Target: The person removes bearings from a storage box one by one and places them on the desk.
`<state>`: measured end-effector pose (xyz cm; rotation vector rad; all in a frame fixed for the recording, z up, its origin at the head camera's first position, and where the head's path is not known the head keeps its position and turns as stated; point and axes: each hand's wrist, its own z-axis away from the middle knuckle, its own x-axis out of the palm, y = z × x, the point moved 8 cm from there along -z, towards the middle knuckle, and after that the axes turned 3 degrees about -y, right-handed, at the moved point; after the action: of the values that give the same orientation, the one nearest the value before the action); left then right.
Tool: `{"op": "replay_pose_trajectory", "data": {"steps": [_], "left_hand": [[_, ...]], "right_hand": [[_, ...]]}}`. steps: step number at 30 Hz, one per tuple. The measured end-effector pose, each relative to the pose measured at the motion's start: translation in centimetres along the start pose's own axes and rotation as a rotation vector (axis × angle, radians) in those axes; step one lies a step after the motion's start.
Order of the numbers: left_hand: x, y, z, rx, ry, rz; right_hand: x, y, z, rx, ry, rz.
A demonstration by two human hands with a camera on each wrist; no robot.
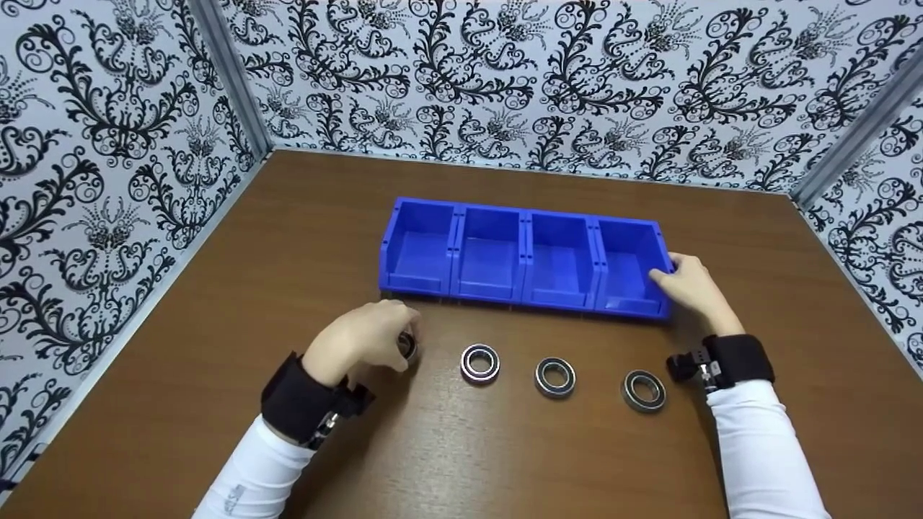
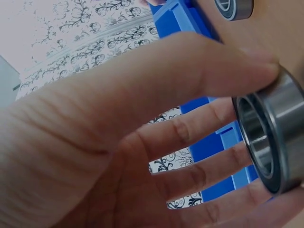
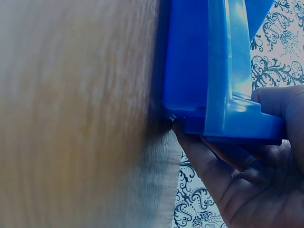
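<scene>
Between its thumb and fingers my left hand (image 1: 371,335) pinches a steel ball bearing (image 2: 270,133), just in front of the blue bin's left end. In the head view that bearing is mostly hidden by the fingers. My right hand (image 1: 692,288) grips the right end wall of the blue four-compartment bin (image 1: 487,292), thumb over the rim and fingers along the outside. In the right wrist view the fingers reach under the bin's edge. Three more bearings lie flat in a row on the table: one (image 1: 480,363) nearest the left hand, a middle one (image 1: 554,378) and a right one (image 1: 643,391).
The brown wooden table (image 1: 461,461) carries everything. Patterned black-and-white panels (image 1: 505,86) stand behind it and at both sides, joined by grey metal posts (image 1: 234,79). Black camera straps (image 1: 743,358) circle both wrists.
</scene>
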<state>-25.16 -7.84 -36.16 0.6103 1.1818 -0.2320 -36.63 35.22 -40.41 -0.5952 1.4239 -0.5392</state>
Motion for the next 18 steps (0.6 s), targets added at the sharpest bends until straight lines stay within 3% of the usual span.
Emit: {"op": "replay_pose_trajectory", "data": {"steps": [18], "left_hand": [[0.91, -0.39, -0.33, -0.008, -0.014, -0.002]], "right_hand": [[-0.16, -0.03, -0.07, -0.027, 0.014, 0.025]]}}
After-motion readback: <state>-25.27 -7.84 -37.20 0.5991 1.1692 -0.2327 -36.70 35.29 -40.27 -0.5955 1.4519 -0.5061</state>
